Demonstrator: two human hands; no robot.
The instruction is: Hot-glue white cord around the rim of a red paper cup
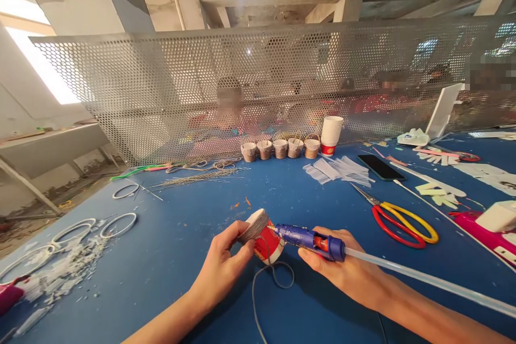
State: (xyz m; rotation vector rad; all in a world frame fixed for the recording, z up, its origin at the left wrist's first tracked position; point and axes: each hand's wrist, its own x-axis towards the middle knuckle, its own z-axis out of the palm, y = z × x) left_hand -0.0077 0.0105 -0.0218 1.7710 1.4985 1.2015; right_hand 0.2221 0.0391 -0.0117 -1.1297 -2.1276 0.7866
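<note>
My left hand (pixel 226 258) grips a tilted paper cup (pixel 274 250), red and white, its upper part wrapped in grey-brown cord. A loose length of that cord (pixel 255 290) loops down below the cup toward the table's near edge. In my right hand (pixel 342 266) is a blue glue gun (pixel 308 240), with a long translucent glue stick (pixel 423 282) running out of its back. The gun's nozzle points left and is at the cup's side, by the edge of the wrapped cord; whether it touches I cannot tell. My right fingers are partly hidden behind the gun.
Several small cord-wrapped baskets (pixel 280 149) and a stack of paper cups (pixel 331 131) line the perforated metal screen (pixel 181 91). White strips (pixel 341 170), a phone (pixel 379 167) and red-yellow scissors (pixel 403 223) lie right. White rings (pixel 119 225) and scraps lie left. People sit beyond the screen.
</note>
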